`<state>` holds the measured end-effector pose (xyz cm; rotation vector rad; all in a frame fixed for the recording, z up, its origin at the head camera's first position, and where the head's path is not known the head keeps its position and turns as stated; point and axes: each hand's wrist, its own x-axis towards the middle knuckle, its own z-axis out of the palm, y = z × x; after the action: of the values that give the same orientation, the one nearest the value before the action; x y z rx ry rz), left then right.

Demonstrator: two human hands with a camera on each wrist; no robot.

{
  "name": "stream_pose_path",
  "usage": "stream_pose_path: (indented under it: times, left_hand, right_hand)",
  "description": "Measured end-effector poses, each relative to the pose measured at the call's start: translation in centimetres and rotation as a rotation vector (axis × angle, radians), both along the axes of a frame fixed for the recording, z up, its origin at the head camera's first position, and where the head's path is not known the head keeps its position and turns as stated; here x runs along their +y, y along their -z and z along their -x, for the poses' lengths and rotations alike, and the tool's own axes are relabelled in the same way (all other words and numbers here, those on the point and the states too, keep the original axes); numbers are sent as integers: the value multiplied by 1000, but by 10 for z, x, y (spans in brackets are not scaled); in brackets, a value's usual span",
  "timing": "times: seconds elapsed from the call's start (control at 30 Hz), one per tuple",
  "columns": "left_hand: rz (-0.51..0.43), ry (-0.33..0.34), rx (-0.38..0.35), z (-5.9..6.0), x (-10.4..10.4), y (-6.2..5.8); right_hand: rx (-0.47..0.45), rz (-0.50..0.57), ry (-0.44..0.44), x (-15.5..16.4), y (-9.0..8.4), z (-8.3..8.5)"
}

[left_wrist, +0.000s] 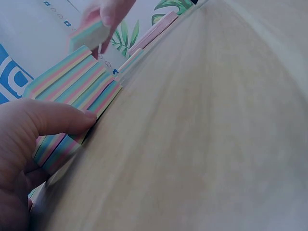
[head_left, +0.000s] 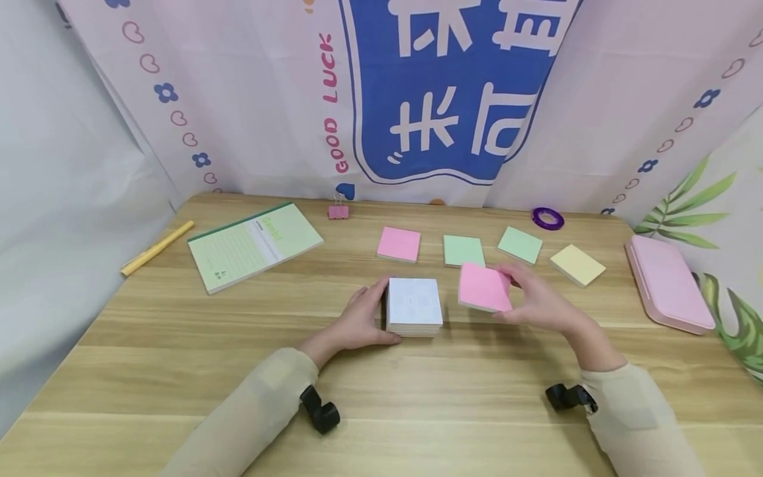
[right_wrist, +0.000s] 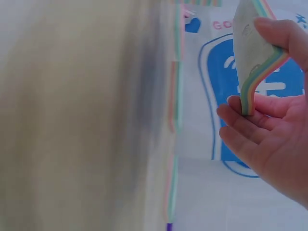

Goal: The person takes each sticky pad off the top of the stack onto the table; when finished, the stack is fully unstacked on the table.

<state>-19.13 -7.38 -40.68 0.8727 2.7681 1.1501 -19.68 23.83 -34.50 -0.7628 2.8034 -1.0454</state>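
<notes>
My left hand (head_left: 359,322) grips the left side of a squared stack of sticky note pads (head_left: 414,302), whose top face is whitish. In the left wrist view the sides of the stack (left_wrist: 72,79) show pastel stripes, with the thumb along one edge. To the right of the stack, my right hand (head_left: 541,302) holds a pink-topped sticky note pad (head_left: 484,287) above the table. The right wrist view shows this pad (right_wrist: 250,48) bent between thumb and fingers, with a pale underside and striped edge.
Behind the hands lie a pink pad (head_left: 399,244), a green pad (head_left: 463,250), another green pad (head_left: 520,244) and a yellow pad (head_left: 577,264). A notebook (head_left: 256,246), yellow stick (head_left: 157,248) and pink binder clip (head_left: 338,212) lie left; purple tape (head_left: 548,218) and a pink case (head_left: 669,283) right.
</notes>
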Motion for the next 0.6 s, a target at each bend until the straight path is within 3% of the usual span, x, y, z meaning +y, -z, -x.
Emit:
stream_pose_path:
  times: [0.37,0.6]
  left_hand:
    - [1,0,-4,0,0,0]
    - [5,-4,-14,-2,0,-2]
  right_hand:
    - [-46,-135,-37,-1,21,12]
    - [-53,-150,-34,1,32,15]
